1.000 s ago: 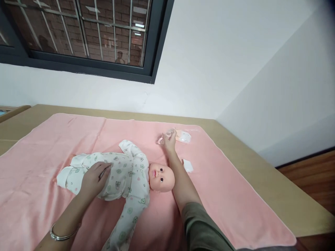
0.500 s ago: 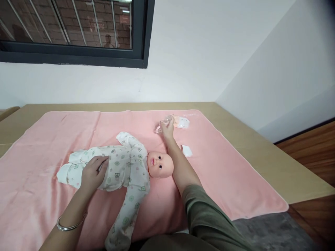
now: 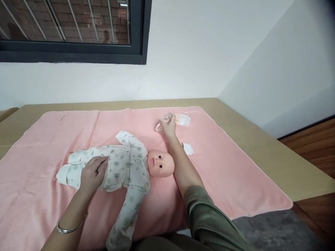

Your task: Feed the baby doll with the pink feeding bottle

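A baby doll (image 3: 116,167) in a white printed sleepsuit lies on its back, its bald head (image 3: 160,164) toward the right. My left hand (image 3: 94,173) rests on the doll's lower belly, fingers laid flat and a bangle on the wrist. Beyond the doll's head, my right hand (image 3: 169,125) is closed around the clear end of what looks like a baby bottle (image 3: 184,120), lying on its side with a pinkish handle at the left. My fingers partly hide it. A small white folded piece (image 3: 187,149), perhaps tissue or cloth, lies beside my right forearm.
A pink blanket (image 3: 222,174) covers most of the pale wooden surface (image 3: 251,143). Behind it rises a white wall (image 3: 183,62) with a dark-framed window (image 3: 138,52) at upper left. Brown wooden panelling (image 3: 314,146) stands at the right, above grey floor (image 3: 277,226).
The view has shifted slightly. Both hands keep their places, the left on the doll and the right on the bottle; the right hand's grip looks only slightly different.
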{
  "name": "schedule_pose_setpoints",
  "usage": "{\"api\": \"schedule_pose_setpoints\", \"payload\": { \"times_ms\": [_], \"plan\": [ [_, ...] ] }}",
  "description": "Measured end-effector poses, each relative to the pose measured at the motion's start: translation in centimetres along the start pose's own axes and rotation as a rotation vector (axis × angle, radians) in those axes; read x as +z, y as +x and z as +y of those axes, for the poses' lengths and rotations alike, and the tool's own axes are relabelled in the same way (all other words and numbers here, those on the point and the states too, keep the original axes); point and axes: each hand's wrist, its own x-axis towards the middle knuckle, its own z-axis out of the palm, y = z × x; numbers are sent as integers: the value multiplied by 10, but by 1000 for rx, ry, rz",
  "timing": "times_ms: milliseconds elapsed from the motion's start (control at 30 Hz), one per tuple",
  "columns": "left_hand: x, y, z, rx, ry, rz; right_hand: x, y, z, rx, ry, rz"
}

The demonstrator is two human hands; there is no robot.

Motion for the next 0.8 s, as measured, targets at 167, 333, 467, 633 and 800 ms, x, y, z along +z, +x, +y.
{"api": "schedule_pose_setpoints", "payload": {
  "times_ms": [167,333,467,633,800],
  "plan": [
    [0,2,-1,25,2,-3,-3,0,-8,21,-39,-15],
    [-2,3,-1,57,-2,1,-3,2,-11,43,-60,-19],
    [-3,3,0,49,0,13,-5,9,-16,8,-99,11],
    [-3,3,2,34,10,3,-29,23,-28,-31,-248,202],
    [-4,4,3,36,15,-6,-76,31,-31,226,-515,213]
  ]
}}
